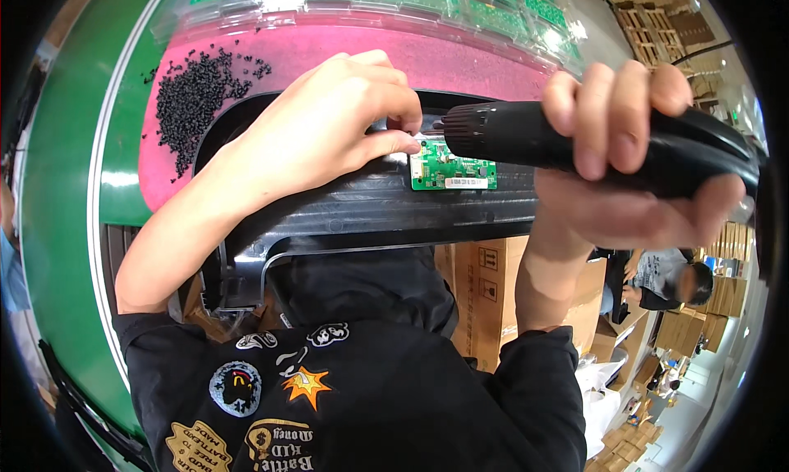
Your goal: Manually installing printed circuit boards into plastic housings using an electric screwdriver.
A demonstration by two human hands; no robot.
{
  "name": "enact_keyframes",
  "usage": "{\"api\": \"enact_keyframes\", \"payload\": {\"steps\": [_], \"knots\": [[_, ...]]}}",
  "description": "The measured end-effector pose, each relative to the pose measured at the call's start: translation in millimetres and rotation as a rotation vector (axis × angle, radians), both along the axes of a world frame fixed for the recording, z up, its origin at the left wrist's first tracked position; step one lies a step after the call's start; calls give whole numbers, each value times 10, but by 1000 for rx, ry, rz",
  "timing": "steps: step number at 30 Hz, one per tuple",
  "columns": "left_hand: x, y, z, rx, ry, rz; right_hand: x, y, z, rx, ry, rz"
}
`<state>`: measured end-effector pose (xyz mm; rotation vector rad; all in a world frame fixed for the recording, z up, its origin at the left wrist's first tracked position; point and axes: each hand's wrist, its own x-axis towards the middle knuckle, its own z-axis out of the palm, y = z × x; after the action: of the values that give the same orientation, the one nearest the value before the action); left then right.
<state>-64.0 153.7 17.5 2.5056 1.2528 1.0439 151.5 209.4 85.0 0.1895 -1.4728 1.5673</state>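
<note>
L hand: thumb + fingertips bunched close tog. at the upper-left corner of the board, just beside the driver's nose; can't tell if they're pinching smth tiny
R hand: wrapped round the driver, solid grip, a bit blurry tbh
Black driver: held roughly sideways, ribbed nose pointing left at the board's top edge; can't tell if the bit's touching
Green board: inside the black housing, comps facing up, white strip along its lower edge
Black housing: long shallow shell, partly on the pink mat
Black screws: loose pile on the mat, left of the housing, approx. hundreds lol
Clear trays: far side, w/ more green boards
Co-worker: off to the right, bkgd
</note>
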Motion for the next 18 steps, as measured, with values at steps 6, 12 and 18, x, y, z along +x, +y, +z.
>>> {"api": "enact_keyframes", "payload": {"steps": [6,12,18], "knots": [[49,5,64,-55,-218,-156,134,-140,192,62,-75,-24],[75,-11,61,-53,-193,-138,173,-147,186,112,-100,-33],[101,-39,42,-143,-173,-139,174,-135,189,164,-127,-32]]}}
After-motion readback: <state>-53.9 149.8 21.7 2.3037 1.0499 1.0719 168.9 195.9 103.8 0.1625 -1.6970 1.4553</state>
